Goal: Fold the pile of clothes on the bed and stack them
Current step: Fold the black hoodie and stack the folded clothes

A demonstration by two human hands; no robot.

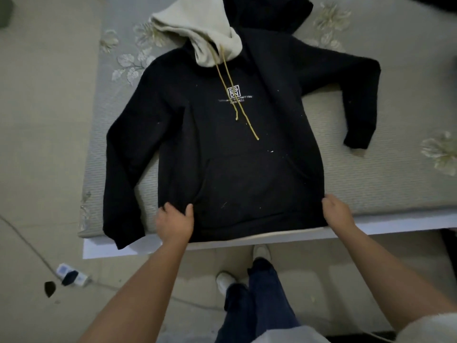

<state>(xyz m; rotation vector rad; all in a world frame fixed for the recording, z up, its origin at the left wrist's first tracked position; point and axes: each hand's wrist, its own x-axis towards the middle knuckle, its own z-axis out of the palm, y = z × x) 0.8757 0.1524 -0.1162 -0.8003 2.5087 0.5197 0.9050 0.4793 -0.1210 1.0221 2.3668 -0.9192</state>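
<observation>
Both hands pinching black hoodie [222, 134] hem at bed [371, 184] near edge: left hand [174, 222], right hand [337, 212]; sleeves lying spread.

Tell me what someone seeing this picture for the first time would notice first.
The eye lands on the black hoodie spread front up across the bed, its cream hood at the far end and yellow drawstrings trailing over the white chest print. Next come the two bare hands at the near hem: the left hand and the right hand each grip a bottom corner.
</observation>
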